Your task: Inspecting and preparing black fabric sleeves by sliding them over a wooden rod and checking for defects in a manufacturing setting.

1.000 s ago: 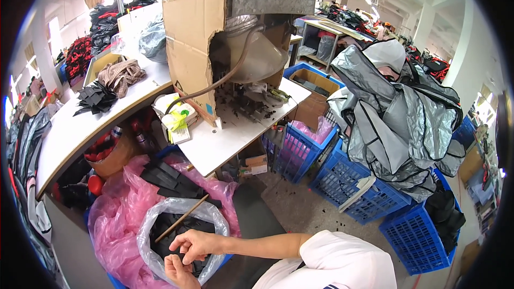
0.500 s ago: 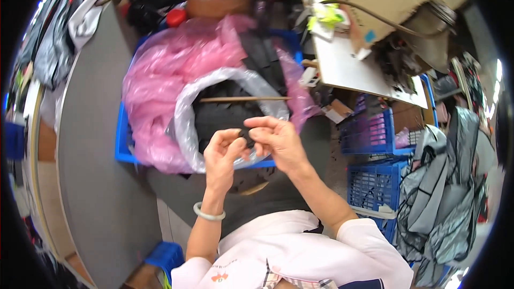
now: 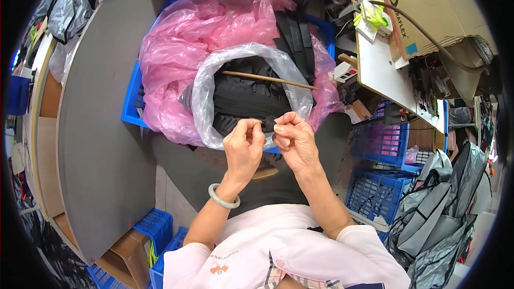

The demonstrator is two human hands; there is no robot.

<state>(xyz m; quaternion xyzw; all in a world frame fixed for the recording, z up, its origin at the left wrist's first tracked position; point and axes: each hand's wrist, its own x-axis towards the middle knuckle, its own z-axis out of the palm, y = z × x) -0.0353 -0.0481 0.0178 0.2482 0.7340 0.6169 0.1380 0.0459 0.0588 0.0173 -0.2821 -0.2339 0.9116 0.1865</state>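
Note:
My left hand (image 3: 244, 147) and my right hand (image 3: 296, 140) are raised in front of the near rim of a clear plastic bag (image 3: 205, 83), fingertips pinched and a little apart. Between them is a small black piece (image 3: 269, 124), gripped from both sides; its exact shape blends into the dark pile behind. Black strap-like pieces (image 3: 249, 96) fill the bag. Across the bag's mouth lies a thin wooden stick (image 3: 270, 78), tilted down to the right. A bangle circles my left wrist.
Pink plastic sheeting (image 3: 179, 37) lines a blue crate (image 3: 130, 99) around the bag, with black strips (image 3: 295, 37) at its right. A grey panel (image 3: 107, 128) stands left. At right are a white table (image 3: 380, 69), blue baskets (image 3: 375, 190) and a heap of silver-grey fabric (image 3: 428, 219).
The view has shifted, so the crate and bag sit farther right. My hands have drawn slightly apart, and the black piece between them shows less clearly.

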